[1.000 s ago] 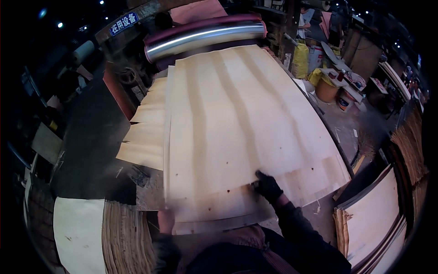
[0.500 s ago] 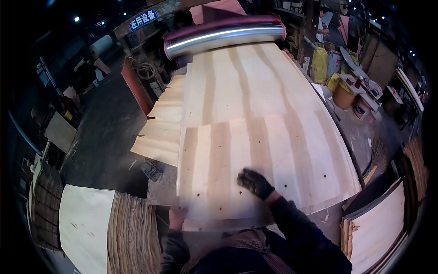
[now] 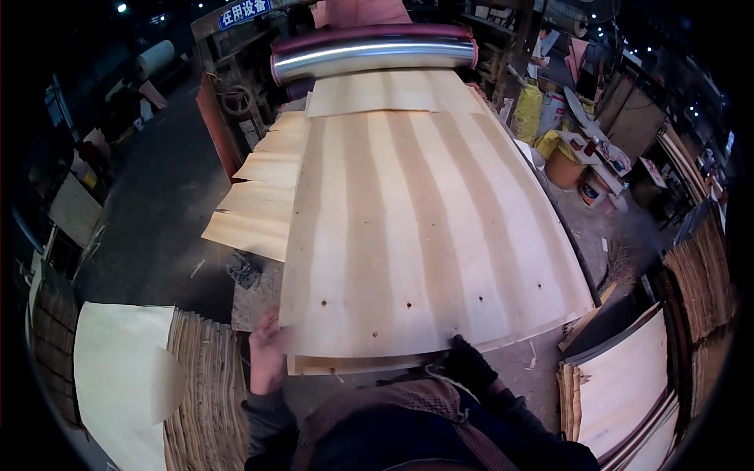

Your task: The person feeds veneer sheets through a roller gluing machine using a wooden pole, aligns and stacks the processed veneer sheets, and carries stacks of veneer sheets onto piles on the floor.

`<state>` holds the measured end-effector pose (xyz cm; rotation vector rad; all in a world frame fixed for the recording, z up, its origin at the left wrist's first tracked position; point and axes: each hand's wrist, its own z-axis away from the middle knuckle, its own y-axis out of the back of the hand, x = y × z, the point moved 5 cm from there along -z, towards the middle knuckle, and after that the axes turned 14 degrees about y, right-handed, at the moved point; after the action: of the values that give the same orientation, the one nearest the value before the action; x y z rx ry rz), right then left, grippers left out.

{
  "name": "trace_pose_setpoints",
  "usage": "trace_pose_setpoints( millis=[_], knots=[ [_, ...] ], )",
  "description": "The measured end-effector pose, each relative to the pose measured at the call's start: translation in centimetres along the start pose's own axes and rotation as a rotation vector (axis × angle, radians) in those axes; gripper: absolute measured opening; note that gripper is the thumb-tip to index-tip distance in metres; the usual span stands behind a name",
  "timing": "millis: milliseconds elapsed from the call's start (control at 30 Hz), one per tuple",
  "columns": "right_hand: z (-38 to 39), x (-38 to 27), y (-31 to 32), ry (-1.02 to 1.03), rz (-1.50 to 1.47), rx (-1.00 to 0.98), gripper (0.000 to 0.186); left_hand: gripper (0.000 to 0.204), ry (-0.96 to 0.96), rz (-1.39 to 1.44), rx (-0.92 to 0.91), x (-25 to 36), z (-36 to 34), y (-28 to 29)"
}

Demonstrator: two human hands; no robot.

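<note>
The bare left hand is at the near-left corner of the striped veneer sheet, fingers bent and blurred — whether they clamp it, I cannot tell. The sheet spreads ahead of both hands, its stripes and apparent long axis running away from them toward the shiny roller. The gloved right hand is at the near edge — grip unclear, neither hand plainly nearer.
</note>
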<state>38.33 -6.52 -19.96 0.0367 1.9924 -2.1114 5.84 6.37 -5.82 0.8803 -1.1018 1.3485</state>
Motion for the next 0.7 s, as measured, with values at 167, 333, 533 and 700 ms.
trace_pose_setpoints(
  millis=[167,333,533,700],
  knots=[
    [-0.3,-2.4,-0.6,0.156,0.353,0.311,0.035,0.046,0.044,0.067,0.045,-1.2,0.1,1.3],
    [-4.7,-5.4,-0.7,0.282,1.188,0.079,0.029,0.048,0.181,-0.361,0.186,-6.6,-4.8,3.4],
    [-13.2,-8.4,1.5,0.17,0.833,0.262,0.03,0.05,-0.305,-1.101,0.362,-11.7,-6.3,1.5],
    [-15.5,-9.2,0.8,0.243,0.661,0.282,0.032,0.045,-0.21,-0.77,0.298,-11.9,-5.9,2.6]
  ],
)
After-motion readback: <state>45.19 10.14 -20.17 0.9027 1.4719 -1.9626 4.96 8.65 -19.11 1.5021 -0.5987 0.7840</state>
